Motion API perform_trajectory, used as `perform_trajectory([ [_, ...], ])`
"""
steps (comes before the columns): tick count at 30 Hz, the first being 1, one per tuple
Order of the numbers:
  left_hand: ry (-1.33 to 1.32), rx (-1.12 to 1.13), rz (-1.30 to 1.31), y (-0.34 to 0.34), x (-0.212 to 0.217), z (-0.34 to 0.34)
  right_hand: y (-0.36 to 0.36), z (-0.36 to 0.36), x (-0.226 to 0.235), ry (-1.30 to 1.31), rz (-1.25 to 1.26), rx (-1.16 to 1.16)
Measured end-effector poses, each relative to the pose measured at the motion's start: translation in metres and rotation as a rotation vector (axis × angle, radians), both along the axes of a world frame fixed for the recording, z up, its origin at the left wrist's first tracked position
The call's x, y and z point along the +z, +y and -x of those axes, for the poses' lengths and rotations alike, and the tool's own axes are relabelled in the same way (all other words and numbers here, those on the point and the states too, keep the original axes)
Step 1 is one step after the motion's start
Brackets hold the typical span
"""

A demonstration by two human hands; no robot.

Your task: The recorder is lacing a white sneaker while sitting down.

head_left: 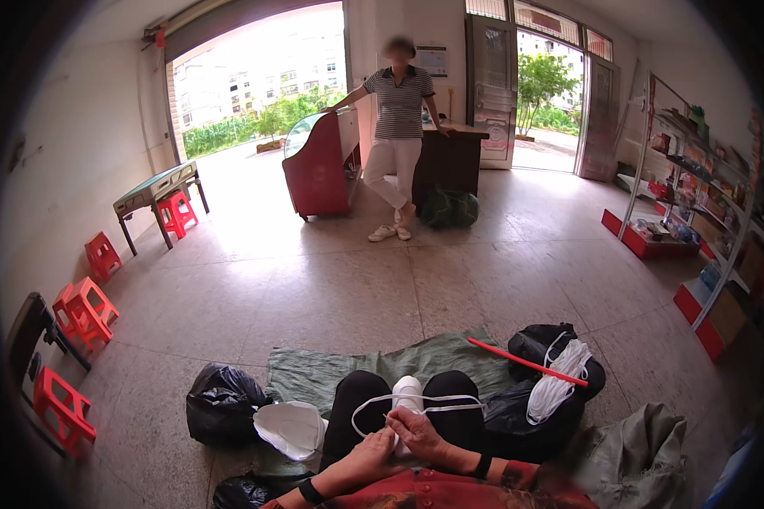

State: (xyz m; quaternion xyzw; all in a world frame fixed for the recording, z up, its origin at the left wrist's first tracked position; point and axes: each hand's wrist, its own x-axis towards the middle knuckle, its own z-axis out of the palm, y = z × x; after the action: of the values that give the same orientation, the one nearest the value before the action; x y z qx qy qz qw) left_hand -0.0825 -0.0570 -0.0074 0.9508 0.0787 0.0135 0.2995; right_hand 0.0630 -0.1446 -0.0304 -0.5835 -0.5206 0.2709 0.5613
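A white shoe (407, 387) stands toe outward between my black-trousered knees. A white shoelace (452, 399) loops out to both sides of it, across my thighs. My right hand (421, 436) lies over the shoe with its fingers pinched on the lace. Close against it, my left hand (373, 450) is also closed, its fingertips at the lace and the shoe's upper. The fingers partly hide the rear of the shoe. Left of my knees sits a white curved shoe piece (290, 430).
Black plastic bags (225, 403) flank me, the right one under a bundle of white laces (560, 382) and a red stick (526, 361). Green sacking (314, 373) covers the floor ahead. A person (396, 106) stands by a red display counter (318, 174). Red stools (64, 407) stand left, shelves (696, 187) right.
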Motion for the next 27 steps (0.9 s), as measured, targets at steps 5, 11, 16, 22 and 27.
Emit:
perform_trajectory([
  [5,0.123,0.036,0.041,-0.001,0.014,-0.002,0.002,-0.002,-0.003,0.040,-0.021,0.008],
  [11,0.027,0.019,-0.004,-0.001,0.009,-0.001,0.002,-0.002,-0.002,0.026,-0.018,0.007],
  [16,0.031,0.013,-0.005,-0.002,0.015,0.000,0.002,-0.003,-0.003,0.025,-0.044,0.010],
  [22,0.080,0.030,0.030,-0.003,0.015,0.001,0.003,-0.004,-0.004,0.031,-0.009,0.010],
  [27,0.079,0.048,0.067,-0.004,0.013,0.000,0.000,-0.002,-0.002,0.039,-0.029,0.007],
])
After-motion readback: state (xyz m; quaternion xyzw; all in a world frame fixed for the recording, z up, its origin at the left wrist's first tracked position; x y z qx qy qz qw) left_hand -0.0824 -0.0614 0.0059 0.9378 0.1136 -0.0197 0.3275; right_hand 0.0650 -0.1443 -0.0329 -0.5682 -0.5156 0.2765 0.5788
